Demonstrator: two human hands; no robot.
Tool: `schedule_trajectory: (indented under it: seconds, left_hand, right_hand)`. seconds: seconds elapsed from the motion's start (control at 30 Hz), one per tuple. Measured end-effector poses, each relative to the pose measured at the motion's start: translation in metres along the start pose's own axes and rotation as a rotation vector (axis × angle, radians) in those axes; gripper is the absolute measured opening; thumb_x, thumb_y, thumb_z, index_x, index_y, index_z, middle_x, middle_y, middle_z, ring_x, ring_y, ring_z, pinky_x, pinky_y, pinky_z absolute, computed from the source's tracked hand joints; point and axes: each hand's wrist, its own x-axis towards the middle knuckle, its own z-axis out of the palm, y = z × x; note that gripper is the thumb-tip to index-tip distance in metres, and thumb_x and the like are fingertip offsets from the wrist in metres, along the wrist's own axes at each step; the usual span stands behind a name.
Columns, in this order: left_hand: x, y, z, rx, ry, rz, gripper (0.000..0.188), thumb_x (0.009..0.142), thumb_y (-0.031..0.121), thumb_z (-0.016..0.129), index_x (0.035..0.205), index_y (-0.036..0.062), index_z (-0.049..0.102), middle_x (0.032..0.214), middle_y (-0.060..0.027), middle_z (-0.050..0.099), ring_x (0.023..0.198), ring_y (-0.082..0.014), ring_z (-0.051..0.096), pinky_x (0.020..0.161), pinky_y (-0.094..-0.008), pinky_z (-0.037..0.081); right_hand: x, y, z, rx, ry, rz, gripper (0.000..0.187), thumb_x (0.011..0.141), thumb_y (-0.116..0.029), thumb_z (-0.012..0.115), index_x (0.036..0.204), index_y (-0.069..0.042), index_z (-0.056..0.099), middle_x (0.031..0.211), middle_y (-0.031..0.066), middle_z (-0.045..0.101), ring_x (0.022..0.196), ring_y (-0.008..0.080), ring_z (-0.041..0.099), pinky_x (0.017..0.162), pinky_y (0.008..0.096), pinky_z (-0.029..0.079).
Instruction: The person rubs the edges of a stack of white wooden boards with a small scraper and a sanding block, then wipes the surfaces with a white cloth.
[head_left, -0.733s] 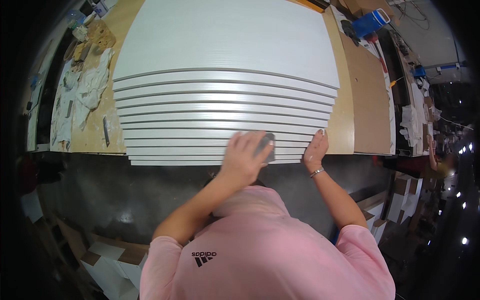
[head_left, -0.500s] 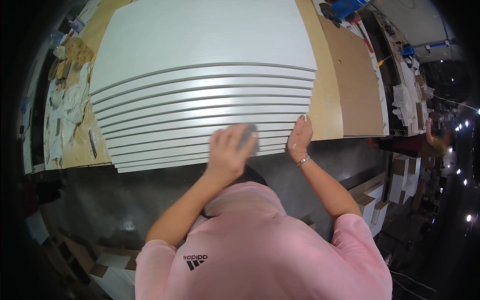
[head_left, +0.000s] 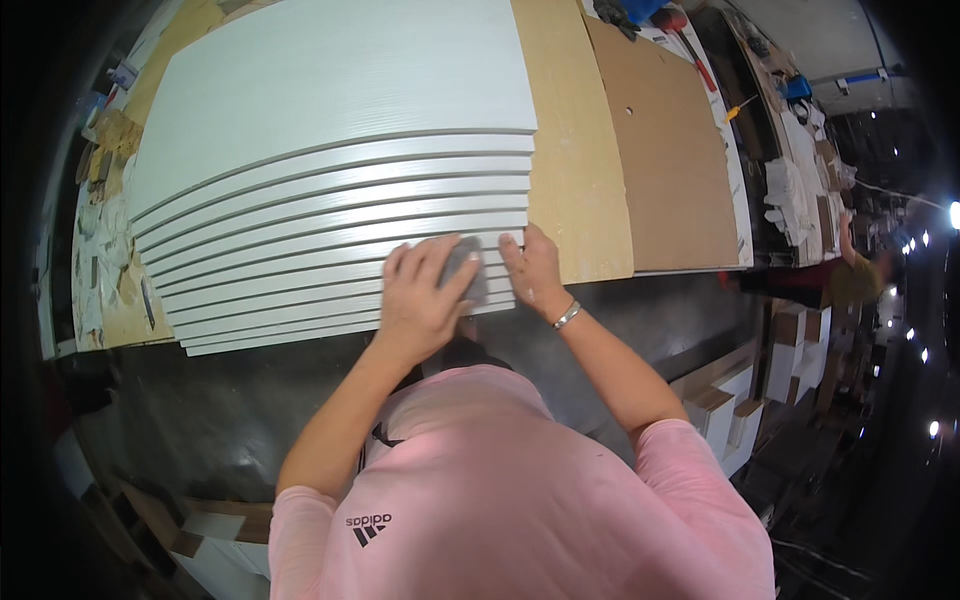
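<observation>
A stepped stack of white panels (head_left: 340, 90) lies on the workbench, with the narrow front strips of the lower panels showing one below another. My left hand (head_left: 420, 295) is closed around a grey sanding sponge (head_left: 470, 272) that rests on these strips near their right end. At the stack's right edge, my right hand (head_left: 535, 265) grips the white panels. Its thumb lies on top and the other fingers are at the side, partly hidden. A bracelet (head_left: 567, 315) is on my right wrist.
Brown board (head_left: 670, 150) covers the bench to the right, near a red-handled tool (head_left: 697, 60). Cloths and scraps (head_left: 105, 230) lie on the left end. A person (head_left: 850, 275) stands far right. White and brown cabinet pieces (head_left: 715, 410) stand on the floor at right.
The whole view has shifted, so the stack appears farther left. My left hand with the sanding sponge is closer to my right hand. My right thumb now reaches farther over the panels.
</observation>
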Motion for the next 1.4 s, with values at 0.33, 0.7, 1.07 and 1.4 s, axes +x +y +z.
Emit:
schedule_trajectory:
  seconds: [0.33, 0.7, 1.07, 1.4]
  left_hand:
    - [0.013, 0.032, 0.023, 0.070, 0.016, -0.016, 0.063, 0.067, 0.015, 0.081, 0.128, 0.0116, 0.065, 0.135, -0.0163, 0.056, 0.118, -0.0355, 0.054, 0.100, -0.0530, 0.038]
    - [0.026, 0.073, 0.051, 0.011, 0.051, -0.068, 0.067, 0.066, 0.015, 0.083, 0.129, 0.0101, 0.062, 0.136, -0.0177, 0.056, 0.117, -0.0376, 0.054, 0.099, -0.0520, 0.039]
    - [0.001, 0.075, 0.043, 0.081, 0.110, -0.173, 0.065, 0.068, 0.019, 0.083, 0.130, 0.0099, 0.064, 0.138, -0.0174, 0.056, 0.118, -0.0382, 0.053, 0.100, -0.0508, 0.039]
    - [-0.053, 0.042, 0.013, 0.217, 0.344, -0.368, 0.067, 0.069, 0.013, 0.082, 0.132, 0.0033, 0.062, 0.140, -0.0202, 0.055, 0.121, -0.0390, 0.054, 0.102, -0.0484, 0.038]
  right_hand:
    - [0.003, 0.028, -0.021, 0.498, -0.298, 0.199, 0.049, 0.106, -0.046, 0.050, 0.100, 0.002, 0.061, 0.085, 0.0124, 0.064, 0.071, 0.0198, 0.061, 0.067, 0.0324, 0.050]
    - [0.048, 0.034, -0.085, 0.675, -0.062, 0.321, 0.052, 0.109, -0.043, 0.043, 0.101, 0.004, 0.062, 0.084, 0.0113, 0.068, 0.070, 0.0121, 0.065, 0.065, 0.0239, 0.054]
    - [0.091, -0.006, -0.090, 0.502, -0.102, -0.010, 0.021, 0.096, -0.018, 0.064, 0.099, 0.004, 0.066, 0.083, 0.0050, 0.068, 0.074, 0.0109, 0.063, 0.066, 0.0262, 0.052]
    - [0.028, -0.024, -0.060, -0.255, -0.284, -0.291, 0.047, 0.080, -0.028, 0.081, 0.108, 0.003, 0.060, 0.096, 0.0242, 0.065, 0.088, 0.0428, 0.064, 0.077, 0.0473, 0.053]
